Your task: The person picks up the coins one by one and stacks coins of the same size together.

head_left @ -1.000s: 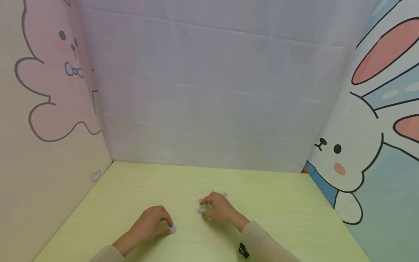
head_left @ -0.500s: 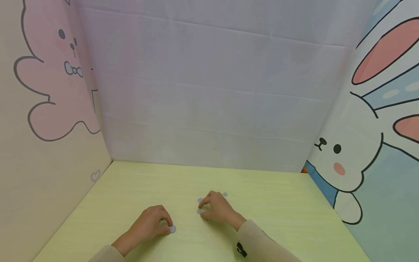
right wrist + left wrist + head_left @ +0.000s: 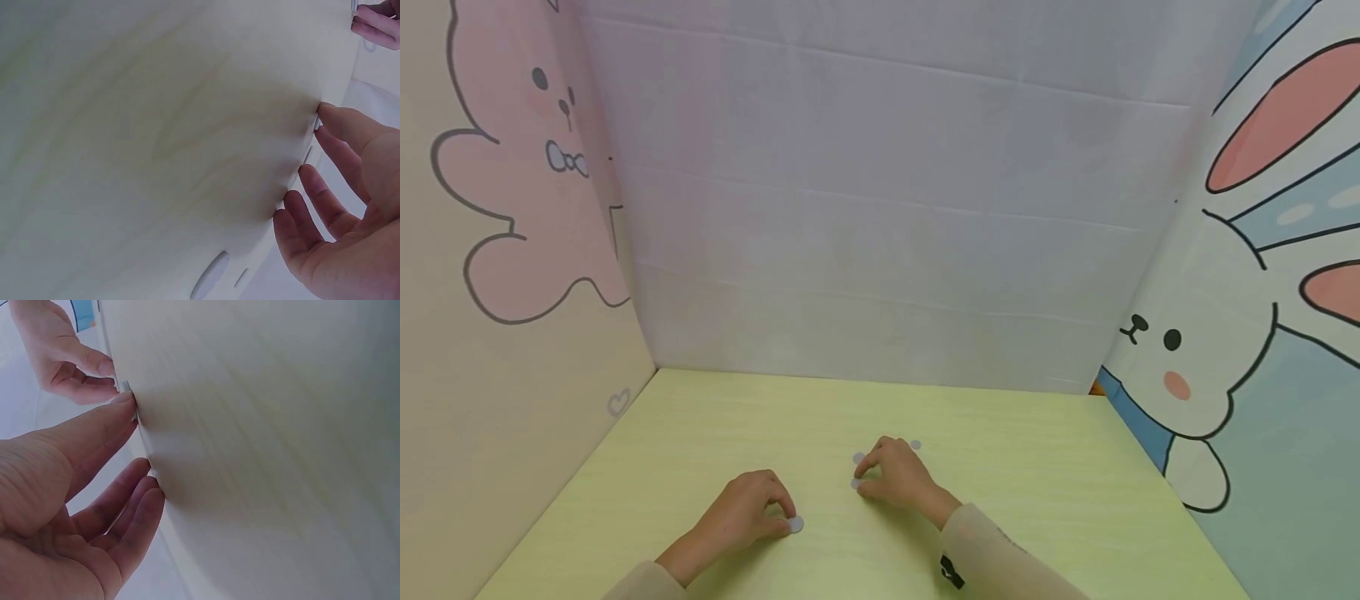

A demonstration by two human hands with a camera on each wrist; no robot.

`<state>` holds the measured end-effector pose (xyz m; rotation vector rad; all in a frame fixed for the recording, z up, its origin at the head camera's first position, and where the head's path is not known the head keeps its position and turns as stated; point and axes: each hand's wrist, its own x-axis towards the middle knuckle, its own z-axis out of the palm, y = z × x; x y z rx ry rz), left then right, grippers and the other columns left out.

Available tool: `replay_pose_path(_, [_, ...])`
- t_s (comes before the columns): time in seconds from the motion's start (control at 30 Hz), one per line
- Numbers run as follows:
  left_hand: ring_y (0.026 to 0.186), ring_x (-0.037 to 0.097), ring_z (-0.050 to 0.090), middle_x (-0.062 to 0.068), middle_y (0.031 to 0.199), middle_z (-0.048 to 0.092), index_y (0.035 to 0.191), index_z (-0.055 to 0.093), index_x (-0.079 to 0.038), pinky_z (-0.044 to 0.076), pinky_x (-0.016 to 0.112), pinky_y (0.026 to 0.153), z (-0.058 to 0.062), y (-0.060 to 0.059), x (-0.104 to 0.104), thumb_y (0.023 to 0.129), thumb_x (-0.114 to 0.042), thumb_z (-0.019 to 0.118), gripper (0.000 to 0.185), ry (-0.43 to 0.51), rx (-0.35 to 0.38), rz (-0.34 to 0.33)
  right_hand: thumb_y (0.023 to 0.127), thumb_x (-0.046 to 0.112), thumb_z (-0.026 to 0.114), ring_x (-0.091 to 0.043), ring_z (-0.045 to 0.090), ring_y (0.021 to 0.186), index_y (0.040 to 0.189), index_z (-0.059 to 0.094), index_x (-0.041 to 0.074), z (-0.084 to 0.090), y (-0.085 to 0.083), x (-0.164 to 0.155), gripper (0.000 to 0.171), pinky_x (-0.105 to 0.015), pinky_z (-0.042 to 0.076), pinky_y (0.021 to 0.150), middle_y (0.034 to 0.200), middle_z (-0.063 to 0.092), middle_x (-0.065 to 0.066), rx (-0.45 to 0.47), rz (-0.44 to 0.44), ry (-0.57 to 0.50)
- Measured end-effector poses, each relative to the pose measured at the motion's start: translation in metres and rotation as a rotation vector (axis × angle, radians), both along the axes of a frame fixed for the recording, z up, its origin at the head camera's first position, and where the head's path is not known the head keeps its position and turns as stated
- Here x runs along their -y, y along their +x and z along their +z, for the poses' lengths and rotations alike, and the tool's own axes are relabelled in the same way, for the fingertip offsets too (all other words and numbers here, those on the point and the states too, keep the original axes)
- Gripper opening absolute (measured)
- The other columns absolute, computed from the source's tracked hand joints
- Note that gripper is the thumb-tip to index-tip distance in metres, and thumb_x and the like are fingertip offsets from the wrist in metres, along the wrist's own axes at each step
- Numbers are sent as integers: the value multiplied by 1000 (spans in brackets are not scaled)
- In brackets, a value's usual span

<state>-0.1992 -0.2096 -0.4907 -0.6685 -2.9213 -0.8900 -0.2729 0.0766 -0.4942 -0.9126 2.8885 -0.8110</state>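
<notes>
In the head view, my left hand (image 3: 745,512) pinches a small flat grey disc (image 3: 796,524) at its edge, thumb and index finger low on the yellow table (image 3: 760,417). The same disc (image 3: 127,386) appears as a thin edge at the fingertips in the left wrist view. Farther forward and to the right, my right hand (image 3: 902,475) has thumb and index finger at either side of another grey disc (image 3: 856,483), partly covered by them. Just behind it lies a similar disc (image 3: 859,458). The right hand's other fingers touch the tabletop in the right wrist view.
One more disc (image 3: 916,445) lies beyond the right hand's knuckles. Near the bottom of the right wrist view, a large-looking disc (image 3: 209,275) rests on the table. A pale wall sheet (image 3: 880,208) closes the back, with cartoon-printed panels (image 3: 1202,358) at the sides.
My right hand has shifted slightly left, and its index finger has come down from the rear disc to close on the nearer one with the thumb. The left hand stays still.
</notes>
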Motion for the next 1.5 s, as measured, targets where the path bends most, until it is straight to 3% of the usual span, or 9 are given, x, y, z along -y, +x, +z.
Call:
replay_pose_path(0.37, [95, 19, 65, -10, 100, 71, 83, 82, -27, 57, 50, 86, 2, 1, 0, 81, -28, 93, 12, -3, -12, -8, 91, 24, 87, -17, 60, 99, 91, 86, 19, 0, 1, 2, 5, -39, 53, 92, 105, 68, 3, 1, -13, 0])
replay_pose_path(0.6, [94, 19, 65, -12, 99, 71, 84, 82, -27, 57, 48, 85, 2, 1, 0, 82, -29, 93, 11, -11, -19, -12, 90, 23, 87, -16, 62, 98, 91, 86, 18, 4, 5, 4, 5, -57, 41, 116, 103, 69, 4, -6, -1, 13])
replay_pose_path(0.7, [94, 18, 65, -12, 99, 70, 83, 82, -27, 57, 47, 85, 2, 1, 0, 82, -29, 93, 11, -9, -21, -10, 89, 23, 88, -16, 62, 99, 90, 86, 19, 4, 6, 3, 4, -59, 37, 119, 103, 70, 4, 1, -7, 14])
replay_pose_path(1.0, [92, 18, 64, -12, 99, 70, 83, 82, -27, 56, 43, 83, 2, 1, -1, 82, -29, 93, 11, -7, -10, -5, 87, 23, 90, -15, 62, 100, 89, 86, 23, 2, 10, 3, 4, -55, 44, 114, 104, 70, 6, -14, -5, 26])
replay_pose_path(1.17, [92, 17, 64, -12, 99, 70, 83, 82, -27, 56, 42, 82, 2, 1, -1, 82, -29, 93, 12, -1, -5, 1, 87, 22, 90, -16, 61, 100, 89, 86, 23, 4, 14, 3, 4, -44, 52, 100, 105, 70, 5, -11, -11, 28])
replay_pose_path(1.23, [93, 17, 64, -12, 99, 70, 83, 82, -27, 56, 44, 82, 2, 1, -1, 82, -30, 93, 12, 7, 2, 2, 87, 23, 90, -16, 60, 100, 89, 86, 24, 5, 16, 3, 4, -40, 52, 94, 105, 70, 5, -4, -18, 29])
replay_pose_path(1.5, [93, 17, 64, -12, 98, 70, 82, 82, -27, 56, 47, 84, 2, 0, -1, 81, -31, 93, 12, 15, 8, 5, 86, 22, 90, -14, 58, 97, 87, 86, 24, 5, 21, 3, 5, -34, 52, 89, 104, 69, 6, 0, -17, 24])
